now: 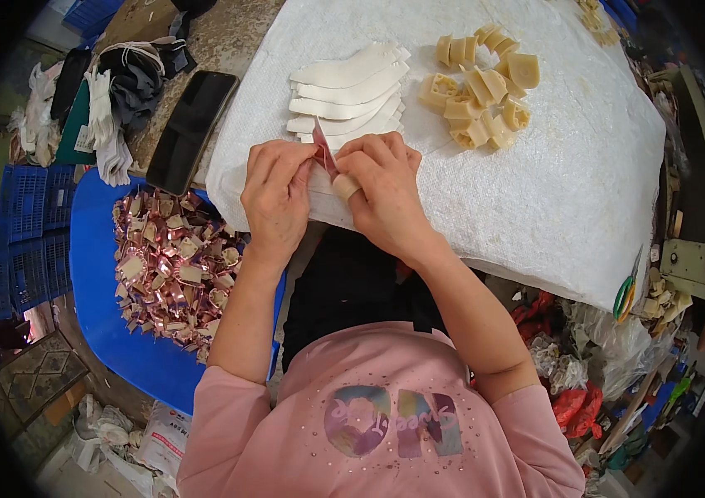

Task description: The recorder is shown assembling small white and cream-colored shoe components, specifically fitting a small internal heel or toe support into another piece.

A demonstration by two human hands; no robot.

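Over the near edge of the white-covered table, my left hand [276, 195] and my right hand [384, 187] meet with fingers pinched closed on a thin, shiny pink strip [322, 141]. Its tip points up and away from me, while its lower part is hidden among my fingers. A beige band [345, 187] shows around a finger of my right hand; whether it is a wrap or a loose piece is unclear. Just beyond my hands lie several overlapping white curved strips [348, 70]. To their right sits a loose cluster of beige curved pieces [485, 93].
A black phone [191, 131] lies left of the white cover [535, 207]. Below it, a blue plastic container [95, 266] holds many shiny pink-and-beige pieces [174, 274]. Scissors [625, 295] hang at the right edge. Gloves [103, 120] and blue crates [33, 199] are far left.
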